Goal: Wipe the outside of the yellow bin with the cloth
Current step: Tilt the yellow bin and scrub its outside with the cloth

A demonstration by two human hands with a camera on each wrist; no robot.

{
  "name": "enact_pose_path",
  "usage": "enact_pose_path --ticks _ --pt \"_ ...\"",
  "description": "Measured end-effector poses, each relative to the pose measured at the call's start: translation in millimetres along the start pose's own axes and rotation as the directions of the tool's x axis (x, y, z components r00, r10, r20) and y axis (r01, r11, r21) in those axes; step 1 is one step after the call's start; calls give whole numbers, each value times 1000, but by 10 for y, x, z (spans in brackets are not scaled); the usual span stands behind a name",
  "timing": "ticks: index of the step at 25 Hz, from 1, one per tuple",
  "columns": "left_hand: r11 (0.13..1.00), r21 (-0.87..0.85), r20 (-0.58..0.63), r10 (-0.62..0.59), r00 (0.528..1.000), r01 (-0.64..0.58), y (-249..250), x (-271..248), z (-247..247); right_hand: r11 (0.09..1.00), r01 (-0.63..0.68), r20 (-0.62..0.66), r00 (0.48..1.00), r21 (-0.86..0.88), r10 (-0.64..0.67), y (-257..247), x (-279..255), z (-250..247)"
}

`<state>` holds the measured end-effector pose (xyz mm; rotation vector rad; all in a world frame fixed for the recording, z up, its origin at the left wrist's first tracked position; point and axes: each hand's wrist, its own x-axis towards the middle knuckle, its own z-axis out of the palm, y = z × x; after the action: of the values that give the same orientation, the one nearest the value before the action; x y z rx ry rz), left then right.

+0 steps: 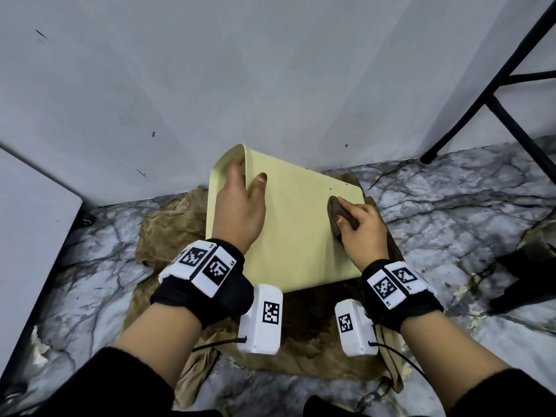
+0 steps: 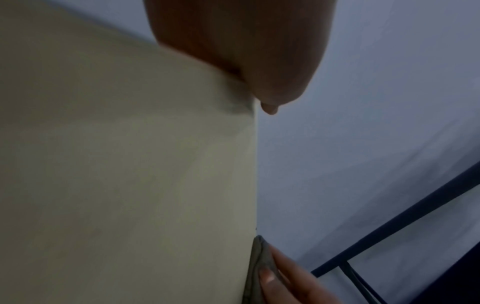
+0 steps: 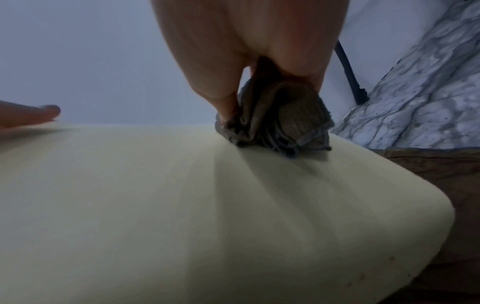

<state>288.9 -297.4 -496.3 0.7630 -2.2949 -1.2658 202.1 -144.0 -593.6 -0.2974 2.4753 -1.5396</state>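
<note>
Yellow bin [image 1: 294, 236] lay tipped on its side on brown sheet [image 1: 156, 236] on floor, mouth toward wall [image 1: 270, 70]. One bin, one cloth, two hands.

Head view: left hand [image 1: 237, 206] gripped bin's rim, fingers curled inside, thumb outside. Right hand [image 1: 361, 233] pinched wadded cloth [image 1: 340, 215] against bin's upper side, near bottom edge.

Left wrist view: bin wall [image 2: 130, 164] plain, smooth; probably light, stiff, slippery plastic, so rim seemed best hold.

Right wrist view: cloth [image 3: 280, 123] soft, bunched, pressed on bin.

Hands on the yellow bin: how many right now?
2. The left hand grips the rim of the yellow bin at its far left; the right hand presses the cloth on its right side.
</note>
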Motion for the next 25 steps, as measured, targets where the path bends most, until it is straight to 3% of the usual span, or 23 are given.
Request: enact_pose_path --ticks 6,9,12,19,25 --pt "1000 2 -101 26 995 -26 28 -53 65 987 147 -8 989 59 -146 -372 -220 117" --pt "995 -38 -128 89 988 -94 94 -27 46 946 312 -75 949 87 -306 -690 -281 152" --pt "991 -58 -126 110 986 -118 42 -57 71 932 360 -63 932 44 -357 -789 -296 182" --pt "995 -7 -115 103 988 -104 -49 -87 159 967 249 -59 968 63 -245 -554 -102 115" --pt "996 32 -135 87 987 -83 -123 -73 110 999 -37 -79 996 30 39 71 233 -139"
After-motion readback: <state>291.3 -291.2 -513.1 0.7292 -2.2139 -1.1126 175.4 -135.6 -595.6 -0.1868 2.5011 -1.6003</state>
